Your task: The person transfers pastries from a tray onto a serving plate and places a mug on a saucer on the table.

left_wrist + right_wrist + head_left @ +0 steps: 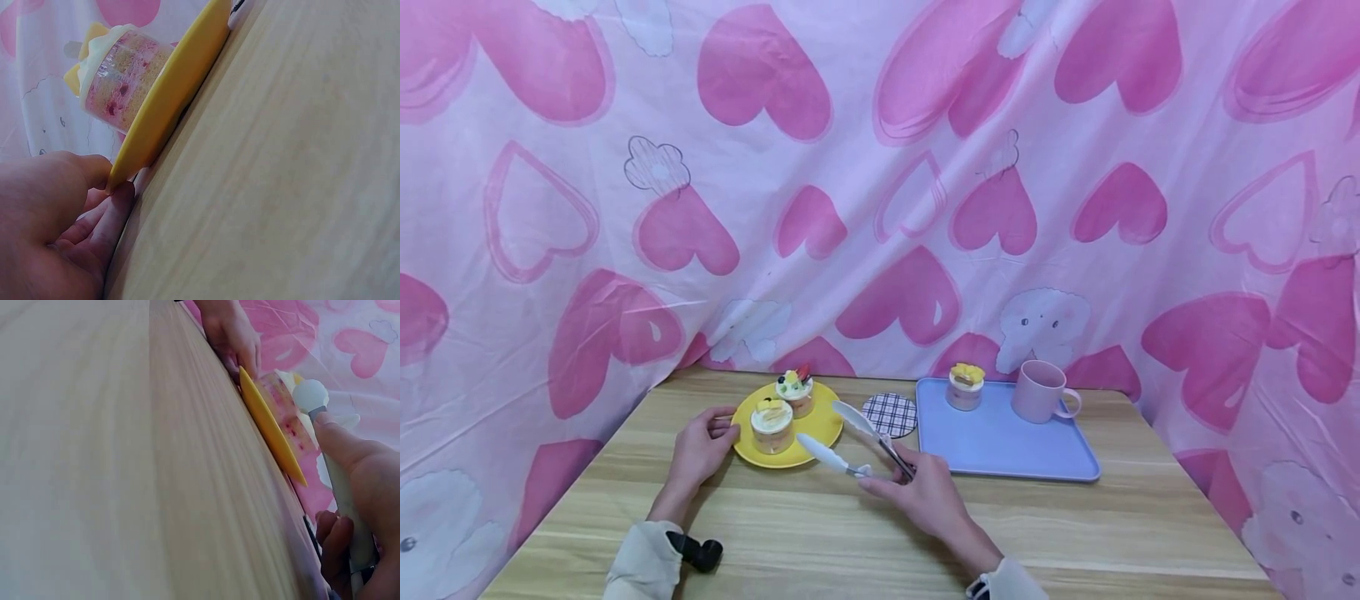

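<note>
In the head view my left hand [702, 448] is at the left rim of a yellow plate [808, 427]. The left wrist view shows its thumb over the rim and fingers beneath, pinching the plate's edge. Two cake cups stand on this plate: a front one [772, 433] topped with yellow pieces, and a back one [796, 402] with a strawberry and other fruit. My right hand [928, 496] grips tongs [826, 455] with white tips. Those tips are spread apart beside the plate's right side, with nothing between them.
A round checked coaster [890, 410] lies between the plate and a blue tray [1000, 454]. On the tray are a third cake cup [965, 393] with yellow topping and a pink mug [1037, 396]. A pink heart-patterned cloth [880, 275] hangs behind the wooden table [820, 542].
</note>
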Motion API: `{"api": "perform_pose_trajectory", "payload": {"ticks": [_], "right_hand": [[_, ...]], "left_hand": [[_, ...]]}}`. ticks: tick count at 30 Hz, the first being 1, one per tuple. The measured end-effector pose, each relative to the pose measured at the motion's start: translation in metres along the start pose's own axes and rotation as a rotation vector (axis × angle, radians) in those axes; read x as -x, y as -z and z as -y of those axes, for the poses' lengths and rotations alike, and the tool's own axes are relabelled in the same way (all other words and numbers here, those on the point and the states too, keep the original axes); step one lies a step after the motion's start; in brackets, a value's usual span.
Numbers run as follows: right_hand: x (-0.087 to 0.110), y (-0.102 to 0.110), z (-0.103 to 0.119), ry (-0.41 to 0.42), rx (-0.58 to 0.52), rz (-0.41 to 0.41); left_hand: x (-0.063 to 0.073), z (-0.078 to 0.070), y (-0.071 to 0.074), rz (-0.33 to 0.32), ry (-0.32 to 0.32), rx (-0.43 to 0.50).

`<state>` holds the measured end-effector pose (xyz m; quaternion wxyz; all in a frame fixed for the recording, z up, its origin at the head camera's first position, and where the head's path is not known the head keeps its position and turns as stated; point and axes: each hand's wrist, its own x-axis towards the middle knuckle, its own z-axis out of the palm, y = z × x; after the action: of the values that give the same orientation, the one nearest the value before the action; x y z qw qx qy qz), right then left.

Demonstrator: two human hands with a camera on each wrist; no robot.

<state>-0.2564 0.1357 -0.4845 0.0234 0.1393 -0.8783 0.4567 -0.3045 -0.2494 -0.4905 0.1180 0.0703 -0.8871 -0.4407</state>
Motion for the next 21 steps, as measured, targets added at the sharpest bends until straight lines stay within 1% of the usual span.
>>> {"api": "perform_pose_trajectory", "payload": {"ticks": [7,11,14,18,21], "right_hand": [[0.001,0.013,-0.009,-0.028,-0.003,-0.052],[-0.002,0.019,-0.015,-0.021,0.000,-0.098],[-0.005,0.024,-0.017,-0.016,-0.019,-0.124],[-0.008,0.032,-0.018,-0.022,-0.038,-0.144],[-0.010,0.037,-0.020,-0.032,-0.028,-0.165]], "left_hand": [[0.000,0.000,-0.001,-0.001,0.001,-0.003],[0.000,0.000,-0.001,0.003,-0.002,-0.005],[0.000,-0.001,-0.001,0.004,-0.006,-0.002],[0.000,-0.001,-0.001,0.007,0.007,-0.001],[0.000,0.000,-0.001,0.007,0.012,-0.002]]}}
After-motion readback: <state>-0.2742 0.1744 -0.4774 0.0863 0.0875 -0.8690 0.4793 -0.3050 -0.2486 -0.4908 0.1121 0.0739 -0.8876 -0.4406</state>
